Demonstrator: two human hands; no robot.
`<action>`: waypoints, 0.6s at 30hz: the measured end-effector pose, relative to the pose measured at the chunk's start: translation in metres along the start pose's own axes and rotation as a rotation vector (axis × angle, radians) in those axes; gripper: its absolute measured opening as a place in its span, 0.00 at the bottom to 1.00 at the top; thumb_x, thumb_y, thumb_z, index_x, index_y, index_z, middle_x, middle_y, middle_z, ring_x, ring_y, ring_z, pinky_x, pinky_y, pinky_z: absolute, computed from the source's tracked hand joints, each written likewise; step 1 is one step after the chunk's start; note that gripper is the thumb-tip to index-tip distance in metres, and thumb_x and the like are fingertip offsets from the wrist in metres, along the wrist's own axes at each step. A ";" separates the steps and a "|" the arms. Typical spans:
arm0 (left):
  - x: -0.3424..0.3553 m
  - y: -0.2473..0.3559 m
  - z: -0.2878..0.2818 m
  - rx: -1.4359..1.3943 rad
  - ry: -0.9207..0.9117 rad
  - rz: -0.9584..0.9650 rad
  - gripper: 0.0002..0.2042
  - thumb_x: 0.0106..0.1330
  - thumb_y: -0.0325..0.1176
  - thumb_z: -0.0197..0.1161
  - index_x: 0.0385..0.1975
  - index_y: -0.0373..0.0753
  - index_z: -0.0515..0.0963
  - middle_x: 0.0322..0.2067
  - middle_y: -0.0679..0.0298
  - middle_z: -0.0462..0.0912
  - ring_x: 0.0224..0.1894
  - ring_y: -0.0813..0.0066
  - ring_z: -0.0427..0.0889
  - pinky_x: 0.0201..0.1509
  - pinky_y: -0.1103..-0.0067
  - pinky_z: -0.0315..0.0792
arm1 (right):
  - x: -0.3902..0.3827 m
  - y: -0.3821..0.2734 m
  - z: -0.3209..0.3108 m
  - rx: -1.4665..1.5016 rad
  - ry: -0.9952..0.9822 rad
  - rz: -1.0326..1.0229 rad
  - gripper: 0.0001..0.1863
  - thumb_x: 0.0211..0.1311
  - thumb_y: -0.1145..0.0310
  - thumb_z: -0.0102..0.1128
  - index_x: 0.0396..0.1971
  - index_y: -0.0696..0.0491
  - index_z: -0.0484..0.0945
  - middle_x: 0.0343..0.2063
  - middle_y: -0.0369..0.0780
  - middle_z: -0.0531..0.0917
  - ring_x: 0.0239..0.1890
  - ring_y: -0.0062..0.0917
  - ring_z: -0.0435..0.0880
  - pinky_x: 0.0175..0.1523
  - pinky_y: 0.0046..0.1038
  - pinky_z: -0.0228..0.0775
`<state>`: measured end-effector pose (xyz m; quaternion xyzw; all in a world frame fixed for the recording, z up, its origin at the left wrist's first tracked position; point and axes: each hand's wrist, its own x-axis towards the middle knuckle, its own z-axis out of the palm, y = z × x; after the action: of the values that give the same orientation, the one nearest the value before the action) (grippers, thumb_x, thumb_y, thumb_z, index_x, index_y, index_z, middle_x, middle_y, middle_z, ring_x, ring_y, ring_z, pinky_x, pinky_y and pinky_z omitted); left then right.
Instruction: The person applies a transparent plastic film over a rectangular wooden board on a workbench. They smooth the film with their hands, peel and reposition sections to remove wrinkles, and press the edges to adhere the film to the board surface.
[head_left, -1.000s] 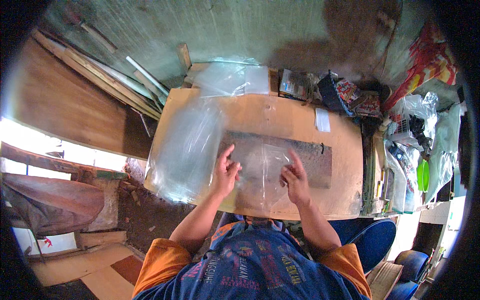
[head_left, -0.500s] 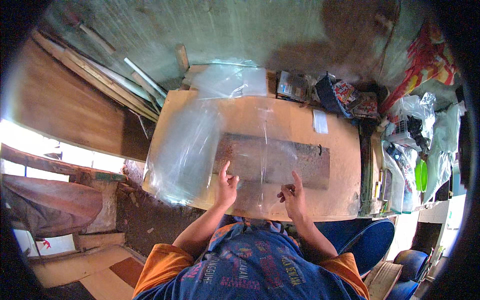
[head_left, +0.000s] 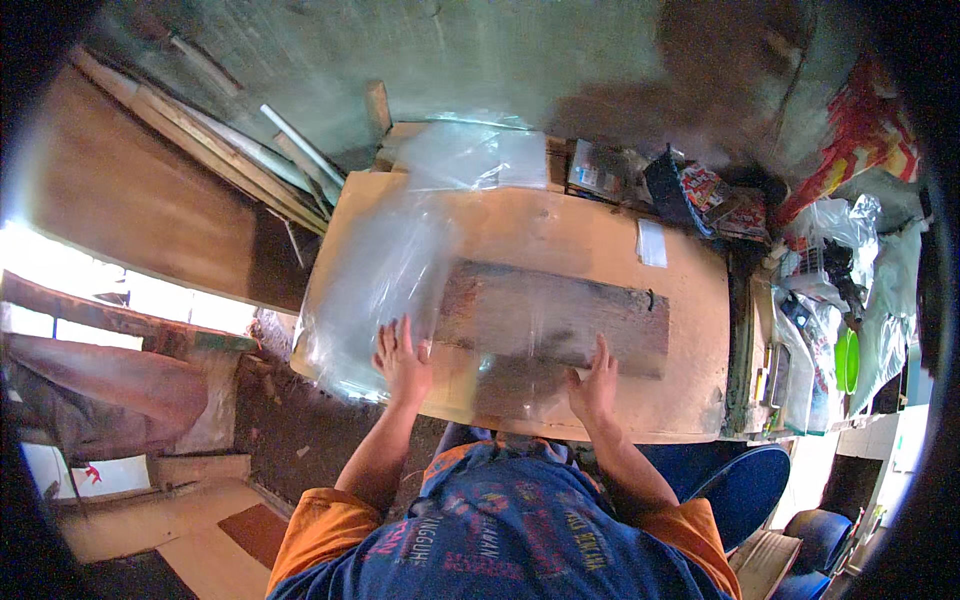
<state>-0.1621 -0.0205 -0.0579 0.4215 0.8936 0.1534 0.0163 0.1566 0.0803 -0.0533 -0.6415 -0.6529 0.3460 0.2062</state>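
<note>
My left hand [head_left: 404,366] is open, fingers spread, over the lower right part of a stack of clear plastic sheets or bags [head_left: 365,285]. At the front of the table my right hand [head_left: 594,385] is also open, its fingers stretched forward and nothing gripped. It is just below a worn, dark flat board [head_left: 615,315] with a small dark hook or loop at its upper right corner. A thin see-through plastic sheet [head_left: 515,340] seems to lie over the board's left half and the tabletop; its exact edges are hard to make out.
The tan tabletop [head_left: 690,390] has a small white paper [head_left: 651,243] near its back right. More clear plastic [head_left: 475,155] lies at the back edge, beside a dark blue basket [head_left: 675,195] with packets. Plastic bags [head_left: 890,280] hang at right; a blue barrel [head_left: 745,495] stands below.
My left hand has moved left onto the plastic stack, and its fingers have spread. My right hand has opened from a pointing shape. The whole view has shifted slightly.
</note>
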 end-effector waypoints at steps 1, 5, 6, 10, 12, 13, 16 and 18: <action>0.003 -0.011 0.001 0.050 -0.009 -0.064 0.30 0.68 0.41 0.60 0.70 0.51 0.63 0.71 0.58 0.62 0.74 0.54 0.57 0.66 0.44 0.54 | -0.004 -0.006 -0.006 -0.120 0.049 -0.048 0.47 0.51 0.70 0.72 0.72 0.47 0.57 0.52 0.51 0.74 0.53 0.46 0.74 0.58 0.47 0.67; 0.009 -0.055 0.014 0.075 0.019 0.005 0.20 0.69 0.40 0.60 0.61 0.50 0.74 0.64 0.64 0.72 0.68 0.60 0.67 0.64 0.50 0.59 | -0.008 -0.002 -0.012 -0.180 0.126 -0.186 0.46 0.48 0.69 0.73 0.69 0.49 0.61 0.52 0.50 0.74 0.56 0.48 0.70 0.63 0.46 0.61; 0.011 -0.058 0.012 0.047 0.019 0.005 0.16 0.69 0.40 0.60 0.55 0.49 0.77 0.60 0.65 0.76 0.65 0.61 0.70 0.63 0.52 0.60 | -0.008 -0.001 -0.012 -0.175 0.135 -0.210 0.45 0.48 0.69 0.72 0.69 0.49 0.62 0.52 0.50 0.74 0.55 0.48 0.70 0.62 0.46 0.61; 0.026 -0.066 0.005 0.000 0.074 -0.008 0.07 0.68 0.39 0.60 0.37 0.46 0.83 0.42 0.66 0.84 0.50 0.62 0.79 0.56 0.60 0.65 | -0.007 -0.001 -0.009 -0.143 0.132 -0.287 0.41 0.51 0.70 0.71 0.67 0.51 0.64 0.52 0.51 0.74 0.55 0.49 0.70 0.62 0.47 0.62; 0.033 -0.066 0.001 -0.080 0.142 -0.043 0.07 0.68 0.38 0.61 0.34 0.44 0.83 0.37 0.64 0.85 0.45 0.61 0.81 0.53 0.62 0.68 | -0.006 -0.009 -0.010 -0.126 0.124 -0.318 0.37 0.53 0.70 0.70 0.65 0.53 0.66 0.52 0.51 0.75 0.54 0.49 0.71 0.61 0.46 0.64; 0.034 -0.068 -0.003 -0.162 0.183 -0.075 0.06 0.68 0.36 0.61 0.34 0.44 0.83 0.36 0.62 0.85 0.43 0.60 0.81 0.51 0.63 0.69 | -0.007 -0.016 -0.011 -0.117 0.119 -0.338 0.35 0.55 0.70 0.69 0.64 0.54 0.68 0.51 0.51 0.76 0.53 0.48 0.73 0.59 0.45 0.66; 0.034 -0.047 -0.034 -0.385 0.275 -0.066 0.05 0.68 0.32 0.62 0.35 0.40 0.83 0.36 0.58 0.85 0.40 0.57 0.82 0.46 0.65 0.73 | -0.007 -0.040 -0.013 -0.021 -0.010 -0.321 0.27 0.59 0.68 0.69 0.59 0.57 0.73 0.47 0.49 0.80 0.49 0.42 0.78 0.54 0.40 0.72; 0.026 -0.024 -0.064 -0.465 0.328 -0.019 0.04 0.68 0.30 0.63 0.35 0.38 0.82 0.36 0.57 0.84 0.39 0.57 0.82 0.44 0.66 0.74 | -0.007 -0.051 -0.007 0.151 -0.173 -0.232 0.24 0.62 0.65 0.68 0.56 0.58 0.76 0.44 0.46 0.82 0.46 0.37 0.80 0.51 0.37 0.74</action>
<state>-0.2069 -0.0318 -0.0015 0.3677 0.8289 0.4204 -0.0308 0.1266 0.0781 -0.0105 -0.5124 -0.7099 0.4221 0.2354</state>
